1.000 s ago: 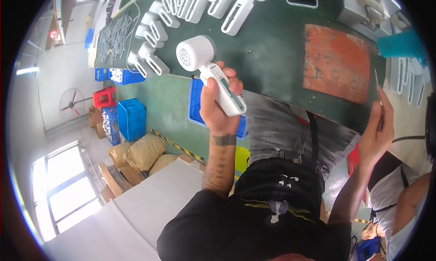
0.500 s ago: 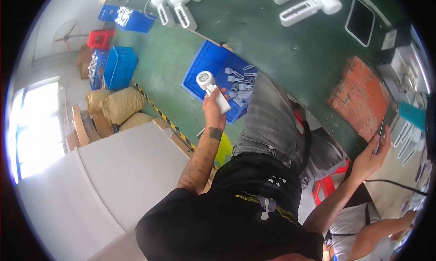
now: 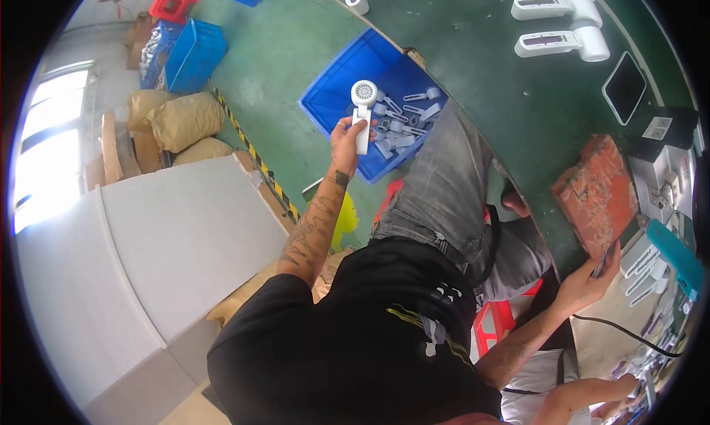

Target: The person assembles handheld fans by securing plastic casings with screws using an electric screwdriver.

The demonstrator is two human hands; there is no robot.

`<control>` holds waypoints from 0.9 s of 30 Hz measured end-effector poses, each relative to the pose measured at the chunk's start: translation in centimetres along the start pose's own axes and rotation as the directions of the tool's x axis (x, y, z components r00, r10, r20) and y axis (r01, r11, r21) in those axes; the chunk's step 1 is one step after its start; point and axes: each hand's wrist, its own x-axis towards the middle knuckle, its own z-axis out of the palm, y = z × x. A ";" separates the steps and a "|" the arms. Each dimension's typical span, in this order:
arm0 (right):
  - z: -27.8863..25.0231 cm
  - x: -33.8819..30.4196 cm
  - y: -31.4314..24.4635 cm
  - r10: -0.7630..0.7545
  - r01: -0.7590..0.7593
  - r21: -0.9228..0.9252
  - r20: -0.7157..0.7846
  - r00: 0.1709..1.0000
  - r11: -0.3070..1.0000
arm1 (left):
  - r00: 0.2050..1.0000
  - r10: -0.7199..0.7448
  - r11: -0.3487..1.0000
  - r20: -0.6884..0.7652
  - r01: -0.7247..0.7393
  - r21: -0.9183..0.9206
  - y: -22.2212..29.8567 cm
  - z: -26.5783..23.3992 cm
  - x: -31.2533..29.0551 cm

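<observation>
My left hand (image 3: 345, 145) is closed around the handle of a white handheld fan (image 3: 363, 94), its round grille facing up. The fan is over a blue bin (image 3: 325, 100) that holds several grey-white fan housings (image 3: 399, 126). Far to the right, my right hand (image 3: 584, 286) grips a slim metal tool (image 3: 602, 264), mostly hidden by the fingers; its exact kind does not show. That hand is at the near corner of a worn reddish slab (image 3: 597, 192) on the green table (image 3: 473, 63).
Several white fans (image 3: 543, 8) and a white-framed dark tablet-like panel (image 3: 624, 89) lie on the table. A teal tool-like object (image 3: 673, 259) and white parts are at right, near another person's arm (image 3: 584, 401). Large white box (image 3: 185, 240) at left; sacks (image 3: 185, 122) behind.
The view has shifted, so the table slides right and up. The fan in my left hand has turned more upright, its grille facing me. My right hand still holds the slim tool beside the slab.
</observation>
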 end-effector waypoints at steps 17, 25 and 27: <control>0.4 0.2 0.1 -0.055 0.055 -0.034 0.007 0.998 0.998 | 0.954 0.298 0.369 -0.035 -0.081 0.926 -5.7 -3.3 1.8; 0.0 0.1 0.1 -0.062 0.062 0.006 0.032 0.998 0.998 | 0.352 0.927 0.133 0.127 -0.627 0.768 17.4 8.0 4.5; 0.0 -0.1 0.2 -0.066 0.066 0.018 0.023 0.998 0.998 | 0.192 0.953 -0.069 0.234 -0.615 0.786 22.2 10.8 6.9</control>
